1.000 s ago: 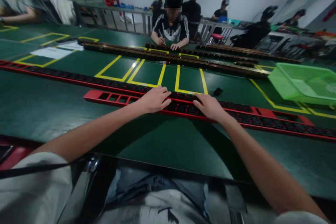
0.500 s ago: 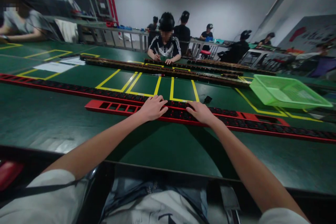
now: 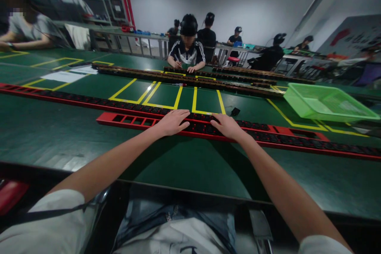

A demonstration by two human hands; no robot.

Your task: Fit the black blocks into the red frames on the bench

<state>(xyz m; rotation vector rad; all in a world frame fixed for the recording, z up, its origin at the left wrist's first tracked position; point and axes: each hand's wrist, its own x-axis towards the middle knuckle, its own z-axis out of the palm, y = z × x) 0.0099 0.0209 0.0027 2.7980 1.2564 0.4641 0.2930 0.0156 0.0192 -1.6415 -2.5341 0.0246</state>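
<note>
A long red power strip [image 3: 125,119] with rows of black sockets lies across the green table [image 3: 184,162] in front of me. My left hand [image 3: 172,122] rests flat on it, fingers stretched out over the sockets. My right hand [image 3: 226,126] lies flat on the same strip a little to the right, fingers extended and pointing left. Neither hand holds anything. A second, longer red strip [image 3: 59,97] runs just behind the first. A small black part [image 3: 235,111] lies loose on the table just beyond my right hand.
A green plastic basket [image 3: 327,103] sits at the right. Yellow tape rectangles [image 3: 166,94] mark the table's middle. Dark strips [image 3: 190,80] lie further back, where a person [image 3: 187,47] works opposite. Papers [image 3: 61,76] lie at the left; another person [image 3: 25,31] sits far left.
The view has tilted up since a second ago, showing more of the room. Both hands stay flat on the red strip, almost unmoved.
</note>
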